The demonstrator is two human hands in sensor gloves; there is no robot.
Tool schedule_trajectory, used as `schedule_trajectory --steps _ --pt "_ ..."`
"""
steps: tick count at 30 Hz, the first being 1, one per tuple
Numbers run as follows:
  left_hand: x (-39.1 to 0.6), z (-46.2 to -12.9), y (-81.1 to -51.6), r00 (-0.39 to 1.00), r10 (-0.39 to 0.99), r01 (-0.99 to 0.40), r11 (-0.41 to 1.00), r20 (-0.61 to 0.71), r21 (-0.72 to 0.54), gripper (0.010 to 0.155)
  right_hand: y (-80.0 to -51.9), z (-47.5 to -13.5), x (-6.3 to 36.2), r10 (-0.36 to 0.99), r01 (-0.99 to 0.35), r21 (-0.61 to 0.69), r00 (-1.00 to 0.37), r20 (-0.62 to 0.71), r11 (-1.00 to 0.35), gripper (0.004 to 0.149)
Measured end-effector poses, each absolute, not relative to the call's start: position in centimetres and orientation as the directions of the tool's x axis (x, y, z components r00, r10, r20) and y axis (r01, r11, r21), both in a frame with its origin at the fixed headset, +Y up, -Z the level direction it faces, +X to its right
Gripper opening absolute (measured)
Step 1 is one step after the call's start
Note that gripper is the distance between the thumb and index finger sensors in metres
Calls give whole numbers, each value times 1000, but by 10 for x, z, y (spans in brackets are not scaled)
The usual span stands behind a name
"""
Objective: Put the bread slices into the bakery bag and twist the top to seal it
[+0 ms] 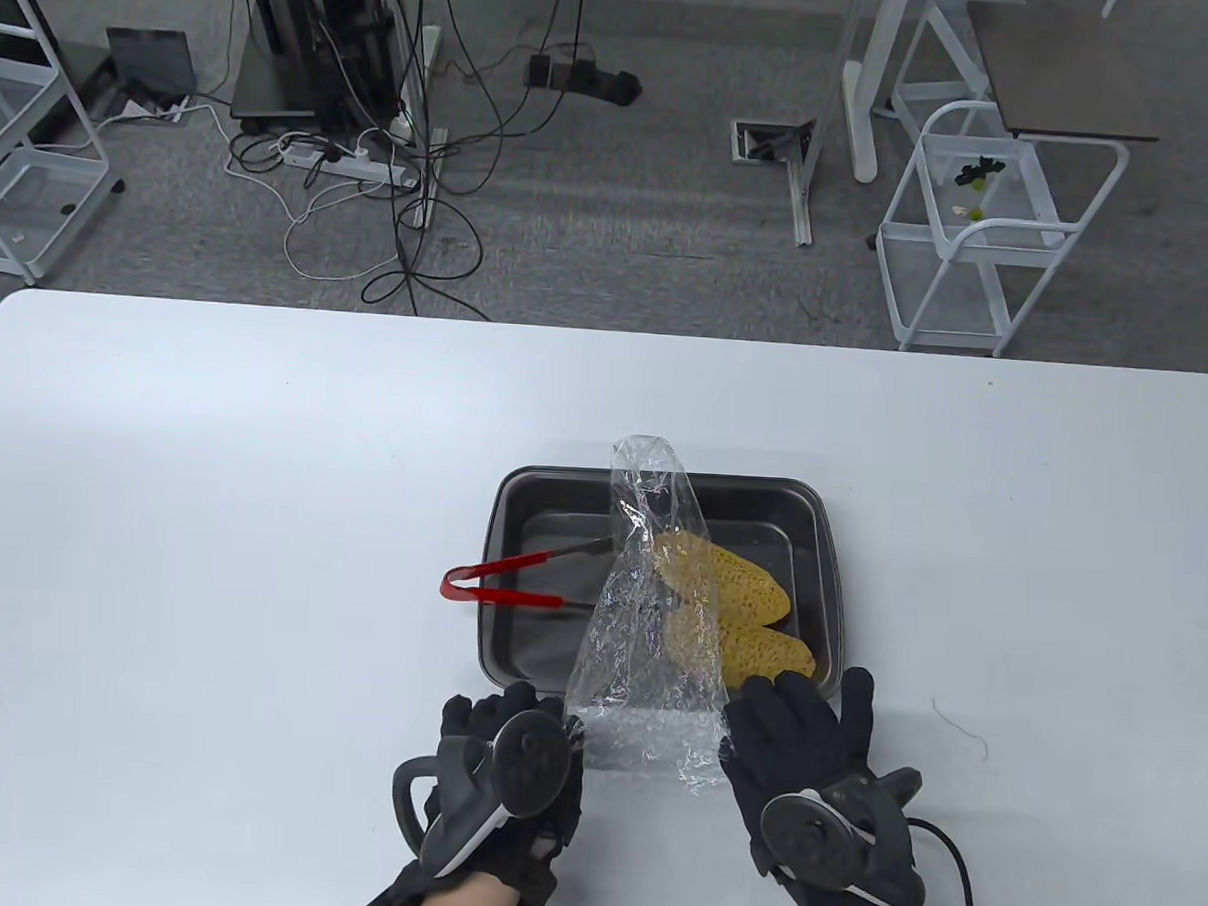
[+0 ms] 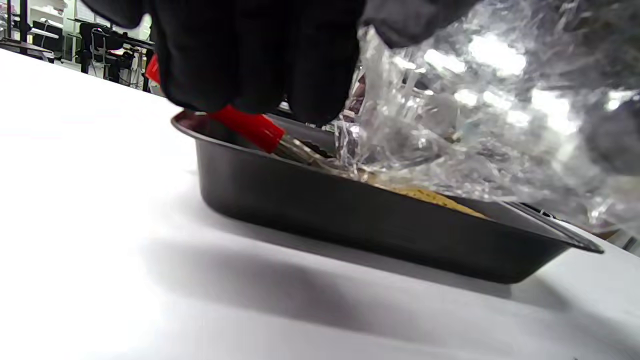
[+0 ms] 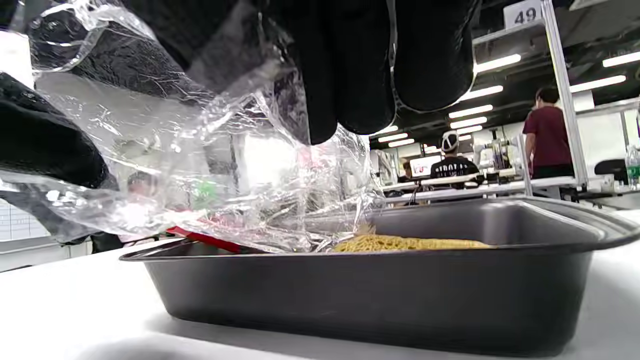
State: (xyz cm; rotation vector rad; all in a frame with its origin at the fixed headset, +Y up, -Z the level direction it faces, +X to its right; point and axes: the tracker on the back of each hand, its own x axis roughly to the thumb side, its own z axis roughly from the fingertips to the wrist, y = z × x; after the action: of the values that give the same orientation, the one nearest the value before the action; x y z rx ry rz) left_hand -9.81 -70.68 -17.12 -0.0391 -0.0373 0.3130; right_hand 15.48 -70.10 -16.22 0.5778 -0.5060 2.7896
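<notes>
Both hands' grips (image 1: 511,744) (image 1: 802,742) pinch the bakery bag (image 1: 647,615); only the table view shows two bread slices (image 1: 733,584).

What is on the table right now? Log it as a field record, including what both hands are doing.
bag: clear bakery bag draped over the tray's near rim
bread: two slices lying in the tray, not bagged
tray: dark baking tray on the white table
tongs: red-handled tongs resting across the tray's left rim
left hand: holds the bag's near-left edge
right hand: holds the bag's near-right edge
</notes>
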Motion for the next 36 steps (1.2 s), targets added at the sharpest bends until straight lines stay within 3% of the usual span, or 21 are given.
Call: schedule_trajectory --steps 4,6,8,11,13,16,18,20,22,25,30,32,34,36 --pt "-96 -159 -691 912 375 -398 906 163 141 50 -678 -139 157 113 -353 -543 -898 426 -762 43" --pt "-95 -149 -681 885 385 -451 848 263 277 50 -664 -119 164 98 -400 -726 -902 421 -559 43" --pt "-95 -137 -670 869 347 -478 771 351 420 51 -653 -103 171 79 -426 -801 -897 436 -421 44" --pt "-96 -130 -666 865 317 -483 734 388 478 53 -647 -91 178 55 -448 -829 -888 457 -335 46" --pt "-96 -132 -667 871 323 -475 747 370 465 55 -650 -95 178 50 -441 -817 -889 456 -371 47" --pt "-97 -148 -680 899 371 -433 834 232 342 53 -664 -118 175 90 -403 -734 -900 427 -547 47" --pt "-102 -161 -694 917 394 -398 900 58 176 52 -676 -137 173 139 -341 -609 -925 354 -716 46" --pt "-107 -171 -711 895 440 -439 898 -70 28 53 -687 -154 168 184 -315 -364 -918 351 -877 43" --pt "-110 -176 -719 900 417 -425 904 -131 -45 53 -695 -157 163 190 -309 -337 -921 341 -889 41" --pt "-111 -178 -719 893 444 -447 894 -73 -33 54 -690 -151 156 119 -280 -430 -924 364 -858 40" --pt "-110 -173 -708 739 623 -645 765 256 2 80 -660 -137 169 161 -291 -655 -954 253 -698 40" --pt "-108 -169 -703 736 570 -630 774 366 61 85 -647 -140 180 170 -240 -698 -971 170 -675 40" --pt "-105 -165 -699 785 428 -540 827 448 156 84 -634 -147 192 144 -159 -693 -986 80 -703 40" --pt "-102 -164 -698 823 349 -472 859 448 197 85 -623 -153 202 155 -140 -700 -987 42 -701 40"
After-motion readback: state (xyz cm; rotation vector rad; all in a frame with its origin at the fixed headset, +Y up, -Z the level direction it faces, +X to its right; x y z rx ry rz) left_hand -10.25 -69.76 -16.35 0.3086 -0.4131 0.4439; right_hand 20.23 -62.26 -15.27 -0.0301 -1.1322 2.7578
